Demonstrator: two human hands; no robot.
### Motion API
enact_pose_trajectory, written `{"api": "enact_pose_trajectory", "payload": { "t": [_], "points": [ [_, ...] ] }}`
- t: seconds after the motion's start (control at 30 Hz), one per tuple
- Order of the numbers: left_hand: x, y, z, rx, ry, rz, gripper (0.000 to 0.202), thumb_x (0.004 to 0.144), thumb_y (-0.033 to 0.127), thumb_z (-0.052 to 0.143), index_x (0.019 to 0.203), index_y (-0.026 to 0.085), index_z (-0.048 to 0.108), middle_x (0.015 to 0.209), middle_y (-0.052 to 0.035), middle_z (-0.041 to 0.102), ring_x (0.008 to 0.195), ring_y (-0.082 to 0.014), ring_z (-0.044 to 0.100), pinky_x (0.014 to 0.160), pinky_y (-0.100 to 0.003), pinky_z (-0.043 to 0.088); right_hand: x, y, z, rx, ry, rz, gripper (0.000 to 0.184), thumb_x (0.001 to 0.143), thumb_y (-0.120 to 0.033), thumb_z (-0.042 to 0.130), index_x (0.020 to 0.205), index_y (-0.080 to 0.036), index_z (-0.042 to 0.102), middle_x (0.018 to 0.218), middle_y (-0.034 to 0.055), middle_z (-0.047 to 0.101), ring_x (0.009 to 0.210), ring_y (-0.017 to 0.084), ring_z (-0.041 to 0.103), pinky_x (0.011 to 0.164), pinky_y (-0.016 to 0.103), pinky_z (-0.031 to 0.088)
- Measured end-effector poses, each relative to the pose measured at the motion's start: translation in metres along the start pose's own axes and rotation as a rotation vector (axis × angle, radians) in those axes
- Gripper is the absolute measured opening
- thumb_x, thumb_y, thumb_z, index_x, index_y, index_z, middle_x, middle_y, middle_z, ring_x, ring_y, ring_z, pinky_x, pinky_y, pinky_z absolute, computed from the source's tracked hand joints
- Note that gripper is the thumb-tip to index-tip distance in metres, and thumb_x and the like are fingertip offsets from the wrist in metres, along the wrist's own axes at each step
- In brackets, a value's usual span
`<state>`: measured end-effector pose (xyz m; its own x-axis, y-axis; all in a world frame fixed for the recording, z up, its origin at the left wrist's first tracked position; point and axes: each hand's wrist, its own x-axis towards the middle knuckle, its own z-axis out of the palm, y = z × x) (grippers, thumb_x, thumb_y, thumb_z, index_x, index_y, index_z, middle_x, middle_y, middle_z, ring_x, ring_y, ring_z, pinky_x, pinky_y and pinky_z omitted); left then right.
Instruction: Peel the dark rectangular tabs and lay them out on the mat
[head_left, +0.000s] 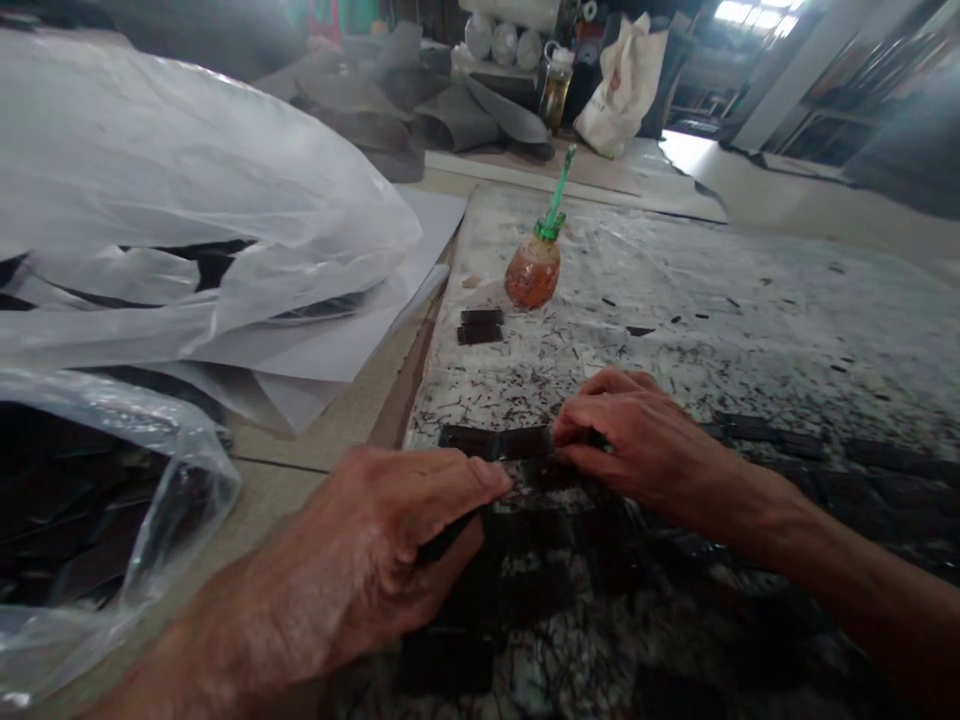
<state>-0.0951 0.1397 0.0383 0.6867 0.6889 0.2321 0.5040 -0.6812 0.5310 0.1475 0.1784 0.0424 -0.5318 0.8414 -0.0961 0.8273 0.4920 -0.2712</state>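
Small flat black rectangular pieces (525, 441) lie in rows on the stained work surface in front of me. My left hand (405, 540) is curled, and a dark piece (450, 536) shows between its fingers. The left fingertips reach the edge of the row. At the row's right end, my right hand (619, 430) has its fingers pinched together on a black piece, most of which they hide. Past my hands, two more black pieces (480, 333) lie near a bulb-shaped orange-brown bottle (532, 272) with a green nozzle.
At left, a clear plastic bag (217, 490) holds many black pieces, and a larger plastic sheet (225, 160) covers white paper. Dark scraps litter the work surface (675, 265). Behind are grey sheet material (450, 115), a bottle of yellowish liquid (556, 90) and a white bag (619, 95).
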Motion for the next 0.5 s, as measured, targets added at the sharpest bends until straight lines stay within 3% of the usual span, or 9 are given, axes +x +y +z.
{"api": "enact_pose_trajectory", "payload": {
  "t": [0.07, 0.13, 0.27, 0.37, 0.5],
  "points": [
    [0.001, 0.001, -0.004, -0.168, 0.118, -0.099, 0.028, 0.086, 0.01, 0.05, 0.107, 0.025, 0.06, 0.091, 0.006, 0.071, 0.078, -0.0084, 0.066, 0.069, -0.017, 0.05, -0.001, -0.001, -0.001, 0.0, 0.002, -0.002, 0.01, 0.08, -0.017, 0.06, 0.078, -0.023, 0.067, 0.078, 0.0009, 0.068, 0.088, 0.023, 0.055, 0.079, 0.037, 0.032],
    [0.004, 0.001, -0.008, -0.281, 0.164, -0.224, 0.026, 0.086, 0.011, 0.049, 0.102, 0.026, 0.065, 0.092, 0.0065, 0.073, 0.083, -0.0098, 0.067, 0.073, -0.018, 0.051, -0.002, -0.003, -0.002, 0.0, 0.004, -0.008, 0.014, 0.081, -0.015, 0.056, 0.078, -0.023, 0.067, 0.078, 0.0017, 0.068, 0.086, 0.023, 0.056, 0.08, 0.038, 0.032],
    [0.007, -0.001, -0.014, -0.353, 0.235, -0.398, 0.023, 0.088, 0.02, 0.049, 0.097, 0.022, 0.07, 0.086, 0.0037, 0.073, 0.079, -0.0134, 0.067, 0.067, -0.021, 0.052, -0.004, -0.004, -0.002, 0.004, -0.005, -0.033, 0.017, 0.081, -0.012, 0.053, 0.08, -0.022, 0.067, 0.077, 0.0024, 0.068, 0.083, 0.023, 0.056, 0.078, 0.038, 0.034],
    [0.007, -0.002, -0.016, -0.402, 0.242, -0.443, 0.023, 0.087, 0.023, 0.05, 0.095, 0.022, 0.071, 0.078, 0.0032, 0.072, 0.069, -0.0128, 0.064, 0.059, -0.019, 0.051, -0.005, -0.005, 0.0, 0.004, 0.001, -0.05, 0.016, 0.083, -0.014, 0.052, 0.08, -0.021, 0.067, 0.08, 0.0031, 0.067, 0.083, 0.023, 0.054, 0.078, 0.038, 0.035],
    [0.006, 0.004, -0.019, -0.48, 0.205, -0.416, 0.023, 0.086, 0.019, 0.051, 0.095, 0.024, 0.072, 0.086, 0.0042, 0.073, 0.079, -0.0131, 0.066, 0.069, -0.019, 0.051, -0.005, -0.011, -0.002, 0.088, 0.105, -0.055, 0.014, 0.083, -0.02, 0.055, 0.089, -0.02, 0.068, 0.086, 0.0043, 0.066, 0.088, 0.023, 0.052, 0.081, 0.038, 0.036]
  ]
}}
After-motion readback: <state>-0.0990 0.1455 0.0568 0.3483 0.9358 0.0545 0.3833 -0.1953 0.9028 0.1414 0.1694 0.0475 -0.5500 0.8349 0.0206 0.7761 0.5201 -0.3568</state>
